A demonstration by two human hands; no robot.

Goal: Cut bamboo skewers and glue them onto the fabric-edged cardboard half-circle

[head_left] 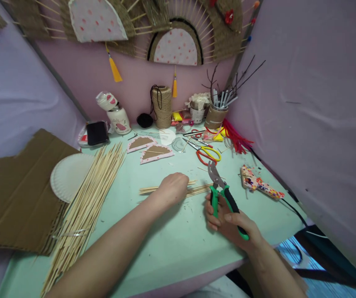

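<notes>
We saw left hand curled over pale wooden sticks, fingertips hidden underneath; whether gripped, we could not tell. Right hand wrapped around pruning shears: curved metal blades, green-and-black handles. Left of both hands lay long thin stick bundle, near end out of view. Beyond left hand, half-round brown pieces with pink-and-white edging.
</notes>
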